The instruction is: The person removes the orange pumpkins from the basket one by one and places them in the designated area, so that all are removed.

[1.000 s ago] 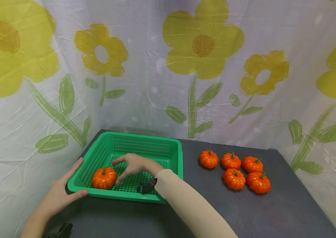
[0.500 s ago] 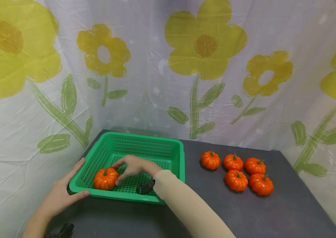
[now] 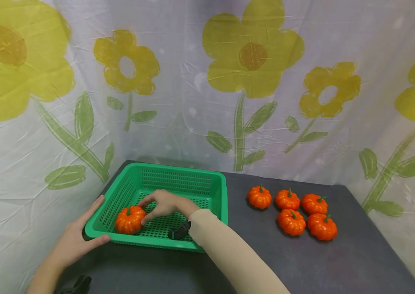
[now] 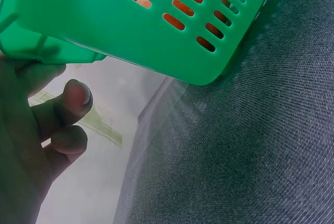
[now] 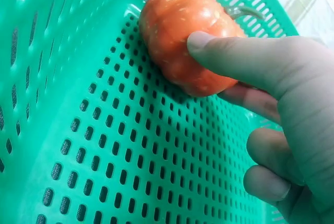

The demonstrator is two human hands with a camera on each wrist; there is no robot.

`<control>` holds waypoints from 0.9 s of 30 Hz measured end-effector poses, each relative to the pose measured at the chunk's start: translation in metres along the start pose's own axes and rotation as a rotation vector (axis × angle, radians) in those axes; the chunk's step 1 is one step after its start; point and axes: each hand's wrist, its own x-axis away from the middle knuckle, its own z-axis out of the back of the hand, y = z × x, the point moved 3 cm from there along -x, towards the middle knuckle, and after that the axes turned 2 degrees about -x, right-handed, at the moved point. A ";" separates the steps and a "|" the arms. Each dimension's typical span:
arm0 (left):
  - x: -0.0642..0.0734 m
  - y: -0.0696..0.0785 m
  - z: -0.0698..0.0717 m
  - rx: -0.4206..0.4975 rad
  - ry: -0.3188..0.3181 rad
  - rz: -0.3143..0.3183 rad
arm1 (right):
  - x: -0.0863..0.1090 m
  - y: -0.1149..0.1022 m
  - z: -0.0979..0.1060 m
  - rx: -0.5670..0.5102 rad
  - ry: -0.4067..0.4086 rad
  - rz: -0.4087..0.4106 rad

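A small orange pumpkin [image 3: 130, 220] with a green stem sits in the front left corner of a green plastic basket [image 3: 178, 168]. My right hand [image 3: 165, 204] reaches into the basket and pinches this pumpkin. In the right wrist view the thumb [image 5: 229, 54] presses one side of the pumpkin [image 5: 180, 31], while a finger goes under its far side; the other fingers are curled clear of it. At the basket's left front corner my left hand [image 3: 73, 243] holds the rim. The left wrist view shows curled fingers [image 4: 70, 106] beside the slotted basket wall [image 4: 141, 36].
Several more orange pumpkins [image 3: 291, 222] stand grouped on the dark grey table [image 3: 258, 249], right of the basket. A pale curtain [image 3: 178, 102] printed with yellow flowers hangs behind and at both sides. Black straps [image 3: 179, 231] sit on the wrists.
My right hand has moved slightly left and closed its thumb and finger on the pumpkin in the basket. The left hand keeps its place at the rim.
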 end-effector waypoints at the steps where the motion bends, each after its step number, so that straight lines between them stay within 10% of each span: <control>1: 0.000 0.000 0.000 0.000 0.000 0.002 | 0.000 0.000 0.001 0.004 0.003 0.000; 27: 0.000 0.001 -0.003 0.064 0.003 -0.023 | 0.036 -0.018 0.040 0.023 0.157 -0.011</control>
